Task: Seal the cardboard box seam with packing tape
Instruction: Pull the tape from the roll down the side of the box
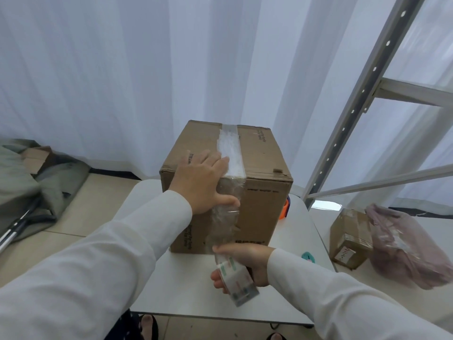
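Note:
A brown cardboard box [259,168] stands on a small white table [186,285]. A strip of clear packing tape [230,153] runs along its top seam and down over the near edge onto the front face. My left hand [203,180] lies flat over the near top edge, fingers on the tape and thumb pressing it against the front face. My right hand [247,263] is below the box front, shut on the tape roll [237,280]. A wrinkled length of tape [224,224] stretches from the roll up to the box.
An orange tape dispenser [285,208] sits behind the box's right side and a teal object [308,256] lies on the table. A smaller taped box [348,238] and a pink plastic bag [404,246] rest at right, below a metal shelf frame [355,106]. Grey cloth [27,182] lies at left.

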`<state>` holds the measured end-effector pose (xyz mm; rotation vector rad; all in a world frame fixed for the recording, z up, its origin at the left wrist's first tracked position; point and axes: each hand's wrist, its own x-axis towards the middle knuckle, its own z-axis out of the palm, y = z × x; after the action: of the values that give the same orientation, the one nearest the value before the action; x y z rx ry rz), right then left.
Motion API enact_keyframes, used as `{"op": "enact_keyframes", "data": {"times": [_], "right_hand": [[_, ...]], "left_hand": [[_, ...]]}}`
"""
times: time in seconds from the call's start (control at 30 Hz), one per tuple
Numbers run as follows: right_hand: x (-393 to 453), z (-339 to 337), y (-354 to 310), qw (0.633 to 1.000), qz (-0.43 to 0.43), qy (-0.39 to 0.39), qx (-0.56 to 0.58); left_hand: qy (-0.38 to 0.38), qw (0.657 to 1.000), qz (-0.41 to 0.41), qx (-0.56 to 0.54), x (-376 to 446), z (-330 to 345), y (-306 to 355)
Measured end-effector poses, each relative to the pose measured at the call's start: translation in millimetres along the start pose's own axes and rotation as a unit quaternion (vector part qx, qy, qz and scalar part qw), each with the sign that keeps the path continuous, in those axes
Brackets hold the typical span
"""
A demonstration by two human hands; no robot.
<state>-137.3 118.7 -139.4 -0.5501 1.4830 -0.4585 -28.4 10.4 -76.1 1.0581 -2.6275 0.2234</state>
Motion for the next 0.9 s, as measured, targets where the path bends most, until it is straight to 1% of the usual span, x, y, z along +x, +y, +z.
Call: {"op": "enact_keyframes", "data": {"times": [0.2,0.23,0.37,0.47,0.73,0.9], "right_hand": [[-3,-5,-1,1.0,-0.003,0.0,-0.01],[-4,-5,-1,1.0,-0.008,0.0,-0.012],[-8,-8,-3,1.0,-0.014,-0.006,-0.02],[-6,-12,-1,0.999,-0.009,-0.004,-0.041],[-2,-23,4,0.994,-0.001,0.007,-0.106],[-4,-30,8,0.985,0.016,0.035,-0.166]], "left_hand": [[0.094,0.99,0.087,0.054,-4,8,7],[0.11,0.987,0.089,0.072,-4,12,8],[0.134,0.978,0.084,0.133,-7,21,9],[0.134,0.976,0.077,0.151,-9,25,10],[0.129,0.98,0.075,0.135,-8,28,9],[0.132,0.977,0.089,0.141,-13,32,8]]}}
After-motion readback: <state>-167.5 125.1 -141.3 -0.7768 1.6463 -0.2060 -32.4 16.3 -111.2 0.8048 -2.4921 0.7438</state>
